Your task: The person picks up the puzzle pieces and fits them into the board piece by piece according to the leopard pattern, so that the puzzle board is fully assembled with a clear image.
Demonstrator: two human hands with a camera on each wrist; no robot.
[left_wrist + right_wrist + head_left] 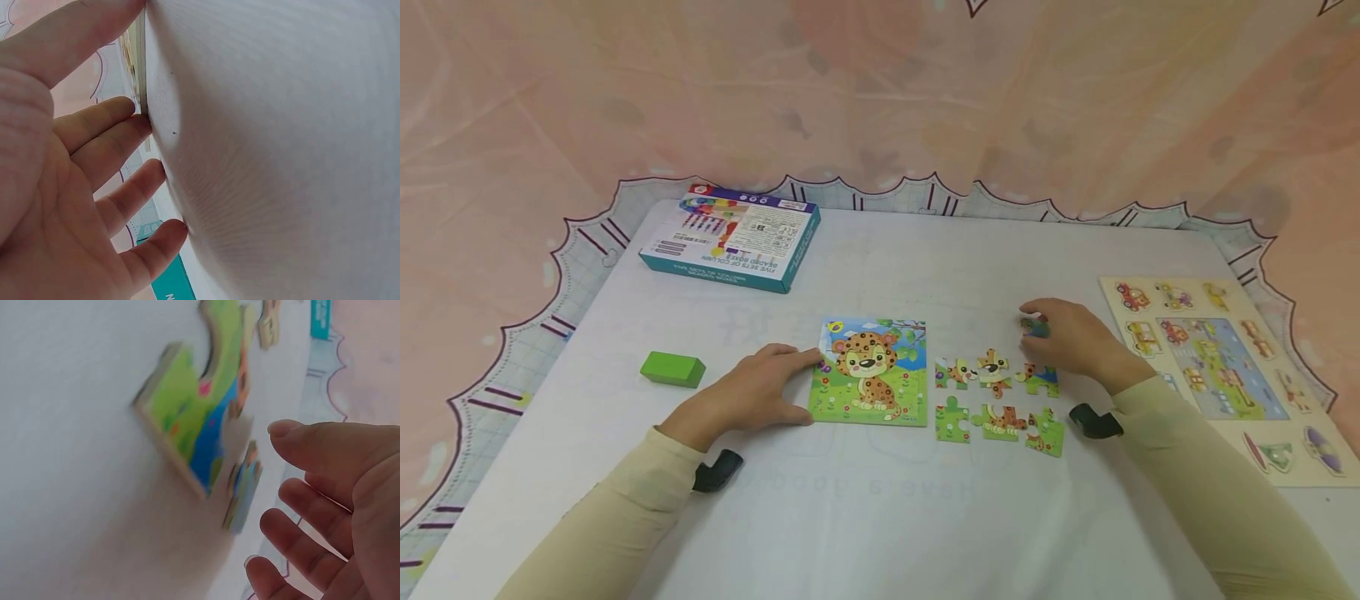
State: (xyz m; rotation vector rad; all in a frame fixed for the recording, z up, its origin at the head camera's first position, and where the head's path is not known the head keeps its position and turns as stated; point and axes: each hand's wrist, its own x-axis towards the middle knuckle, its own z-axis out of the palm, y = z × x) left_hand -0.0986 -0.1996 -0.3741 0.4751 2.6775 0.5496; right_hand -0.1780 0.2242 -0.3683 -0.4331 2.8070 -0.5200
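Note:
A square leopard-cub picture board (868, 375) lies in the middle of the table. My left hand (756, 385) rests at its left side, thumb and forefinger spread along that edge; in the left wrist view the left fingertips (156, 169) touch the table. Right of the board lie two rows of loose jigsaw pieces (1000, 422). Above them my right hand (1071, 337) hovers by one more jigsaw piece (1037, 327). The right wrist view shows that jigsaw piece (244, 494) on the table, apart from the loosely bent fingers, and a green-and-blue corner piece (187, 419) nearer.
A teal-edged box (730, 237) lies at the back left. A green block (673, 369) sits left of my left hand. At the right is a wooden vehicle puzzle board (1225, 367), partly under the right sleeve. A patterned curtain (880, 100) hangs behind the table.

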